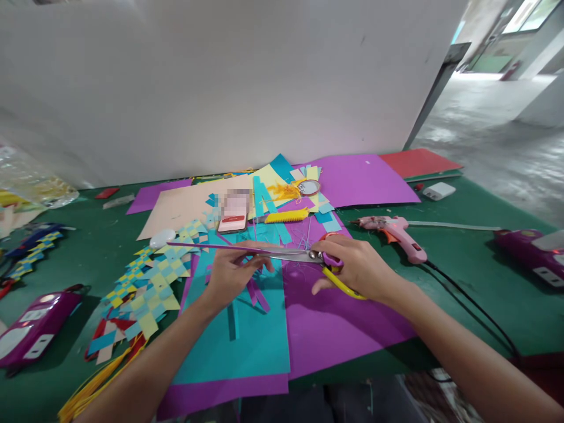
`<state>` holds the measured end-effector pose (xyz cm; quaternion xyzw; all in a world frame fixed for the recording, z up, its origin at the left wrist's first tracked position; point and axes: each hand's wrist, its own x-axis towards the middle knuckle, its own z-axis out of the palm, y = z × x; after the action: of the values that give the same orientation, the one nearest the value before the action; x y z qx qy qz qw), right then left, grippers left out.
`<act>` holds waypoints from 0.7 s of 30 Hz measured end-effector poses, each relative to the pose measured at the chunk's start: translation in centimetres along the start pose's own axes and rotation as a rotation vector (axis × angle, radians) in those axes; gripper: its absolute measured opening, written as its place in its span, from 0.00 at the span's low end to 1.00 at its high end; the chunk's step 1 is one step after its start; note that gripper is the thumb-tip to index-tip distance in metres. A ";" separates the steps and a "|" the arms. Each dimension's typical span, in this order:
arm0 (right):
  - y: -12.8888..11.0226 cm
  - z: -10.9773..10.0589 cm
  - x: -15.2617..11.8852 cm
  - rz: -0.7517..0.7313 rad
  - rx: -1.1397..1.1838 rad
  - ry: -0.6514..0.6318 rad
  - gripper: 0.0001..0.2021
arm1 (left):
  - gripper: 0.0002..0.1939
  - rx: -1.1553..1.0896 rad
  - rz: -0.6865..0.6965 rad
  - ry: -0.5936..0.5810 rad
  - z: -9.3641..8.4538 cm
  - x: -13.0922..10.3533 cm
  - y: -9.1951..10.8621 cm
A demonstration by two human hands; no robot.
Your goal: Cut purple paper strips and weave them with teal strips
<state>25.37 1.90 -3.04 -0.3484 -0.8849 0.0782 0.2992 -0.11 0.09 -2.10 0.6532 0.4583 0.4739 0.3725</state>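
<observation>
Left of my left hand [231, 271] juts the narrow purple paper strip [198, 245] its fingers pinch; my right hand [359, 261] curls round steel scissors with purple-and-yellow handles [293, 255]. Blades this close could nick my fingers if they slip.

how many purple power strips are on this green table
2. One purple power strip lies at the left edge of the view, the other at the right edge, right of the pink glue gun; papers could hide more.
</observation>
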 end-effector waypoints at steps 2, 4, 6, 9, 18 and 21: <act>-0.1 0.0 0.0 -0.004 0.012 -0.009 0.31 | 0.06 0.012 -0.021 -0.020 0.1 0.0 0.1; -0.2 0.0 0.1 -0.002 0.022 -0.011 0.30 | 0.06 0.015 -0.035 -0.022 0.1 -0.1 0.3; -0.3 0.1 0.1 0.007 0.023 -0.019 0.30 | 0.07 0.003 -0.037 -0.017 0.2 -0.1 0.4; -0.3 0.3 0.0 0.026 0.035 -0.048 0.30 | 0.08 -0.021 -0.016 -0.019 0.3 -0.1 0.5; -0.2 0.6 -0.1 0.018 0.059 -0.025 0.34 | 0.09 -0.036 0.013 -0.035 0.3 -0.1 0.6; 0.0 0.6 -0.2 0.009 0.039 0.010 0.33 | 0.08 -0.014 0.017 -0.032 0.3 -0.1 0.3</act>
<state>25.12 1.80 -3.64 -0.3468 -0.8801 0.0949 0.3101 0.22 -0.13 -1.96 0.6617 0.4435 0.4698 0.3804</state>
